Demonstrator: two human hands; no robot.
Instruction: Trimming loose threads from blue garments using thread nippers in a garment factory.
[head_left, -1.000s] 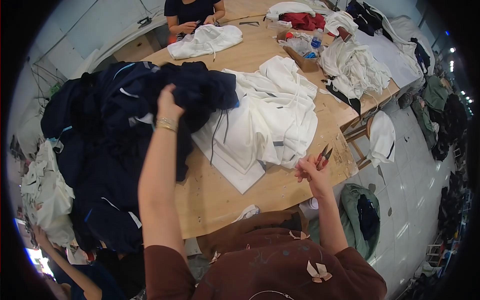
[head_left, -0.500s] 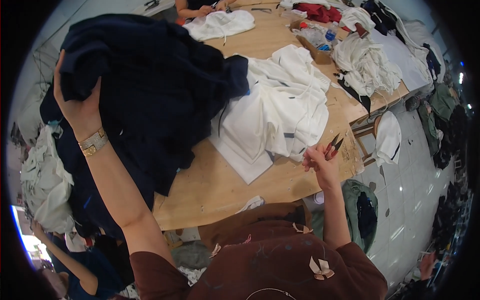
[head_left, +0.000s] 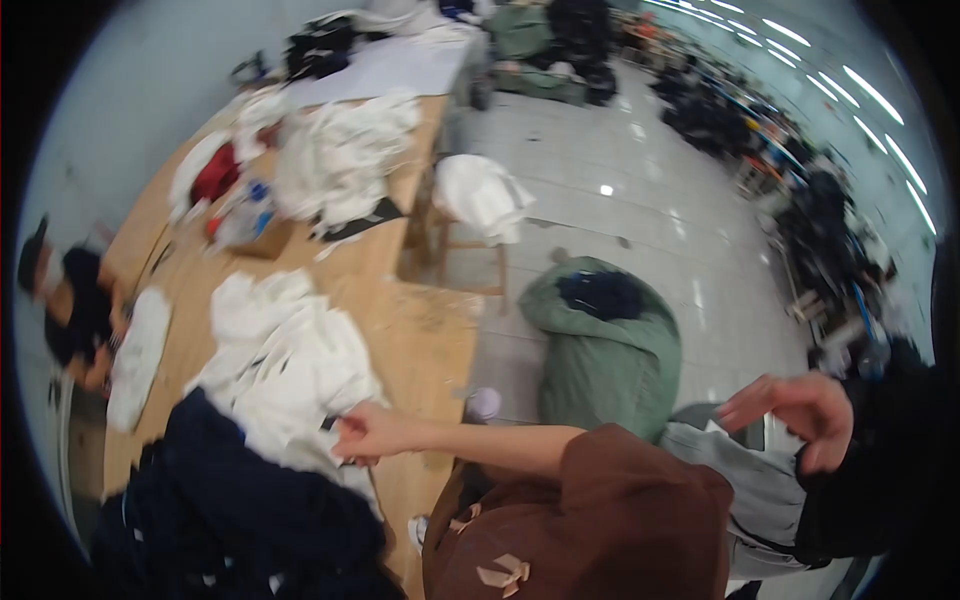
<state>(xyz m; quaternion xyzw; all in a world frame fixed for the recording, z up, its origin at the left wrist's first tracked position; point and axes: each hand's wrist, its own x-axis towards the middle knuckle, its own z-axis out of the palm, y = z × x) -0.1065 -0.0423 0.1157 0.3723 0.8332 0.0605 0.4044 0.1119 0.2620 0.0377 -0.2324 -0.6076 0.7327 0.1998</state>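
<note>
My right hand [head_left: 376, 432] is closed at the near edge of a white garment pile [head_left: 290, 355]. It was plainly around thread snips half a second ago; now only small dark bits show by the blurred fingers. Navy fabric [head_left: 240, 490] lies heaped at the lower left, overlapping the white garments. My left hand is out of the picture.
A co-worker's hand [head_left: 790, 410] reaches in from the right. Another person [head_left: 75, 310] sits at the table's far left by a white piece [head_left: 140, 360]. White garments [head_left: 345, 160], a cardboard box [head_left: 265, 240], a stool [head_left: 470, 250] and a green sack [head_left: 610, 350] stand around.
The view has swung to the right, bringing the aisle and a co-worker's hand in. My left hand, which was lifting the navy fabric, has left the picture. The fabric now sits lower left.
</note>
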